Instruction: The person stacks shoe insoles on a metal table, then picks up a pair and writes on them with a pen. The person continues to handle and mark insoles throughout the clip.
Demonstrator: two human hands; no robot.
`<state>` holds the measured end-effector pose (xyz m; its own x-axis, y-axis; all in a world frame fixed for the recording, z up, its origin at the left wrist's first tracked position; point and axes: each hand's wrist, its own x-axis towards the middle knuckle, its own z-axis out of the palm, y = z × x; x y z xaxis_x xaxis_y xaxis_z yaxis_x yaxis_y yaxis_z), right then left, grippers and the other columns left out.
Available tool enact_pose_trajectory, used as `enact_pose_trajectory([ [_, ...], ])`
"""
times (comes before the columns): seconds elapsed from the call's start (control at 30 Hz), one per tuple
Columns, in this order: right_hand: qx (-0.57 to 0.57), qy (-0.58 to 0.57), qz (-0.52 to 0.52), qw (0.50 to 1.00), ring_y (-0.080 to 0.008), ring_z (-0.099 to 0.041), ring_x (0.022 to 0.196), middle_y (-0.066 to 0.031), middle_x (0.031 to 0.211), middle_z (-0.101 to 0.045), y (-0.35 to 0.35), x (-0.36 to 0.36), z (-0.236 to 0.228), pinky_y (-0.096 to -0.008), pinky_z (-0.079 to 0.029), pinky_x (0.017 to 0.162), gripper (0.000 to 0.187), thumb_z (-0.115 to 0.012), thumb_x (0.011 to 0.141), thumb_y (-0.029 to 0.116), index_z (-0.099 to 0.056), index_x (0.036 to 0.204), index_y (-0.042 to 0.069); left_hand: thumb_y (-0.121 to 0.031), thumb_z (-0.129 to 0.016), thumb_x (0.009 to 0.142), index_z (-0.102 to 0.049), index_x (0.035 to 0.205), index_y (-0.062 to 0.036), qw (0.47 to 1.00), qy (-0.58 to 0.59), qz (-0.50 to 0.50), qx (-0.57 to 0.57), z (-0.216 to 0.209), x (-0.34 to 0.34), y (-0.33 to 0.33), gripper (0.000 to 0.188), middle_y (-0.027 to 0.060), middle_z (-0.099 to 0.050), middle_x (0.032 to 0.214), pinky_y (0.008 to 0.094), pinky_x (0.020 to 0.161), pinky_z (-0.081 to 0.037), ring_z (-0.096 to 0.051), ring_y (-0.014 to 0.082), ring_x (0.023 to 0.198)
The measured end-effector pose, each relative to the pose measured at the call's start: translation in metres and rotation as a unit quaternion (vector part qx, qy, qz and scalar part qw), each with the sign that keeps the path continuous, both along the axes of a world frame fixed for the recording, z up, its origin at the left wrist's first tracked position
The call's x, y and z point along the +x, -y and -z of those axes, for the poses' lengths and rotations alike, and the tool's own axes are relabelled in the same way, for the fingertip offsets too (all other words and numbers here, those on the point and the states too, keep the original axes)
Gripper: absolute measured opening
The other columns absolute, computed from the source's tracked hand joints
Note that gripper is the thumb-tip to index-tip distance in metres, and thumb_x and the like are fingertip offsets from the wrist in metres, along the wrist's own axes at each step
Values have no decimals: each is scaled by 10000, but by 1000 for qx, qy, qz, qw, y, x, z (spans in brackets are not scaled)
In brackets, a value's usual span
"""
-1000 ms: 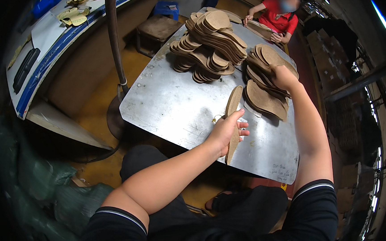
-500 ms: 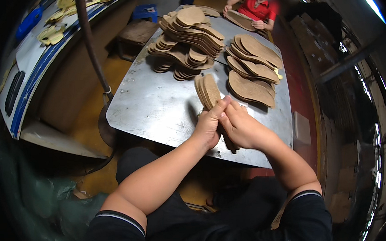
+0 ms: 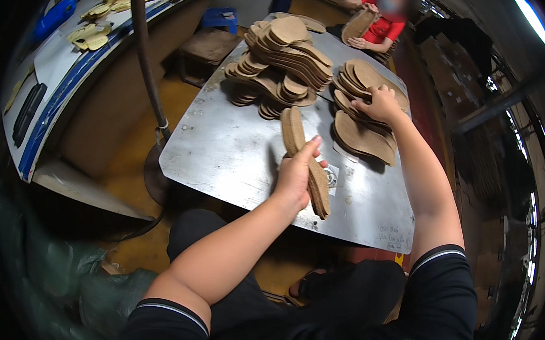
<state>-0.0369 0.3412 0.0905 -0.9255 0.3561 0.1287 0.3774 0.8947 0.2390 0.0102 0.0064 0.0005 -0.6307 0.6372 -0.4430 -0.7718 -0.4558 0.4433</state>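
A thin stack of brown, shoe-sole-shaped insoles (image 3: 319, 189) stands on edge in my left hand (image 3: 296, 176), which is wrapped round its middle above the table's near part. My right hand (image 3: 382, 107) reaches over the right-hand pile of insoles (image 3: 364, 137), thumb and fingers apart and touching the upper insoles. Whether it grips one of them I cannot tell. Left of that pile, a taller heap of the same insoles (image 3: 289, 49) lies in several crossed layers.
All of this rests on a grey metal table (image 3: 220, 148). Across it sits a co-worker in a red shirt (image 3: 381, 30), holding an insole (image 3: 357, 26). A brown pole (image 3: 145, 65) rises at the left, before a blue-edged bench (image 3: 58, 90) with yellow pieces (image 3: 89, 36).
My right hand has left the held stack and moved away and right to the right-hand pile. My left hand still holds its stack. The co-worker's insole is turned more upright.
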Motion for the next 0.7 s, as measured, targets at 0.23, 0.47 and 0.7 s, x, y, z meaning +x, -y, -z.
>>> enact_pose_trajectory([
  [0.23, 31, 76, 59, 995, -473, -776, 1189, -291, 1236, -801, -25, -26, -11, -559, -634, 1029, 317, -696, 997, 174, -817, 1225, -11, -458, -947, 941, -630, 1162, -47, 999, 33, 13, 12, -1, 9, -13, 565, 74, -626, 1087, 390, 699, -584, -680, 186, 946],
  [0.47, 38, -56, 55, 996, -502, -782, 1061, -316, 1038, -796, 62, 45, -63, -580, -620, 945, 219, -645, 998, 93, -787, 1094, -43, -483, -957, 940, -631, 1246, -32, 999, 27, 15, 39, 5, -4, -7, 635, 92, -638, 1191, 436, 799, -623, -691, 213, 1057],
  [0.7, -126, -61, -170, 975, -513, -652, 1296, -270, 1528, -646, 220, 158, -34, -583, -528, 1128, 464, -675, 1071, 128, -640, 1522, 27, -546, -998, 886, -626, 1377, -22, 995, -57, 25, 74, 24, -1, -15, 808, 71, -680, 1217, 464, 937, -651, -700, 235, 1193],
])
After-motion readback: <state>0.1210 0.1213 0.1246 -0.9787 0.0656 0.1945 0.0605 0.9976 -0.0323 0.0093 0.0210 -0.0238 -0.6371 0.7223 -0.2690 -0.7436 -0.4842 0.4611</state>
